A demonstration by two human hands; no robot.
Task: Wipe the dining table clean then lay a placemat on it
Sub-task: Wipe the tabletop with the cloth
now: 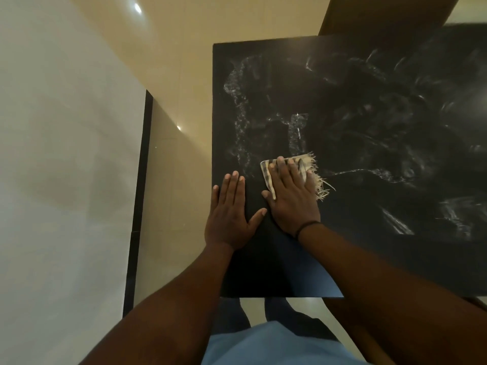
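The dining table (pixel 369 264) has a black glossy top marked with whitish wet smears and streaks. A small striped cloth (pixel 308 167) with a frayed fringe lies on it near the left side. My right hand (pixel 290 196) presses flat on top of that cloth, fingers pointing away from me. Beside it, my left hand (pixel 232 214) rests flat on the bare tabletop by the left edge, fingers spread, holding nothing. No placemat is in view.
A brown wooden chair (pixel 382 14) stands at the table's far side. Beige tiled floor (pixel 174 143) runs along the table's left edge, with a pale wall (pixel 66 154) and dark skirting farther left. My legs stand at the near edge.
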